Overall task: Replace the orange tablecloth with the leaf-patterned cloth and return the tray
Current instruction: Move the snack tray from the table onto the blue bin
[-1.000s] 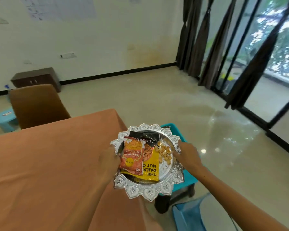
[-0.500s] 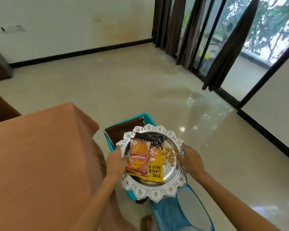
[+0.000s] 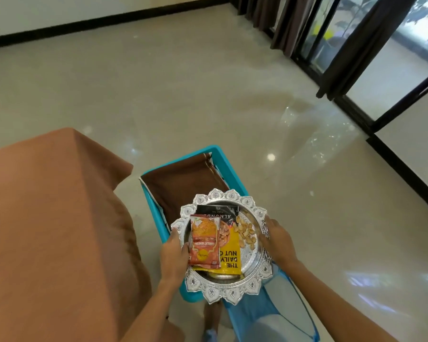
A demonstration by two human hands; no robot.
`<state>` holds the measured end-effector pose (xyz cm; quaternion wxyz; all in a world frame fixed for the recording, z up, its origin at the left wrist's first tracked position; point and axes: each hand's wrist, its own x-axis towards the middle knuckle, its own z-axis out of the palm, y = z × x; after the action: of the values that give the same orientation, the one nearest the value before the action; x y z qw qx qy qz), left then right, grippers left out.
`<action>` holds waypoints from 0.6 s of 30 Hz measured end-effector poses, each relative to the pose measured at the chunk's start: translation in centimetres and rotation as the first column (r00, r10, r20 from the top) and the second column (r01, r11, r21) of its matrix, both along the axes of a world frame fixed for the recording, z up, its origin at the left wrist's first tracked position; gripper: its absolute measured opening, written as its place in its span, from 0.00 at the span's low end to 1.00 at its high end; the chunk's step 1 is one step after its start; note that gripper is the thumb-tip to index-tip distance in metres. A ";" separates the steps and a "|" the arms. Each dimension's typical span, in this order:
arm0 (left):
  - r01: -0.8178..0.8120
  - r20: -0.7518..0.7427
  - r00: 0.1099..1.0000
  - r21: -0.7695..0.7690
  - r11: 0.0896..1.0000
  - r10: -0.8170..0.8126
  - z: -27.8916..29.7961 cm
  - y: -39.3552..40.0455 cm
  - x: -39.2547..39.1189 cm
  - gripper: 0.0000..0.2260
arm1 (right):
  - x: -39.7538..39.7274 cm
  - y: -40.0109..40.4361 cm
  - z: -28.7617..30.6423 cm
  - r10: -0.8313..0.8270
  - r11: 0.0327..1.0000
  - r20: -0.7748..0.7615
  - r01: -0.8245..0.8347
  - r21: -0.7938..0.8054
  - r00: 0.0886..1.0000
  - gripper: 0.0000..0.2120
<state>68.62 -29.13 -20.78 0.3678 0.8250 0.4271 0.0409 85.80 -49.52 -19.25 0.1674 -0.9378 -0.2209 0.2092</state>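
Note:
A round silver tray [image 3: 232, 293] with a scalloped rim is held in the air to the right of the table. It carries an orange snack packet [image 3: 204, 240], a yellow nut packet [image 3: 230, 255], a black almond packet [image 3: 218, 212] and loose nuts [image 3: 245, 233]. My left hand [image 3: 174, 255] grips its left rim and my right hand [image 3: 277, 240] grips its right rim. The orange tablecloth [image 3: 52, 218] covers the table at the left. A folded brown cloth [image 3: 183, 181] lies on a blue stool [image 3: 229, 166] under the tray; no leaf pattern shows on it.
Glossy beige floor stretches ahead and to the right. Dark curtains [image 3: 289, 23] and glass doors [image 3: 393, 70] line the right side. A blue garment [image 3: 269, 322] hangs below the tray, and a foot [image 3: 211, 314] shows beneath it.
Both hands have carried the tray off the table, rightward and over the blue stool. The view has swung right and down, so the chair and far wall left the frame.

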 end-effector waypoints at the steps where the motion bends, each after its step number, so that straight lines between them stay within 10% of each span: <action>1: -0.003 -0.001 1.000 -0.012 1.000 0.003 -0.3 -0.2 -0.1 0.12 | 0.0 0.0 -0.4 -0.009 1.000 -0.011 0.009 0.005 1.000 0.26; 18: 0.015 -0.122 0.992 -0.049 0.999 -0.021 -3.5 -1.1 -0.8 0.26 | 0.4 0.5 -3.9 -0.065 0.998 -0.134 0.064 -0.010 0.989 0.29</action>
<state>67.80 -30.26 -24.32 0.3610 0.8207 0.4423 -0.0234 86.21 -49.05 -23.14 0.1857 -0.9287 -0.1782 0.2670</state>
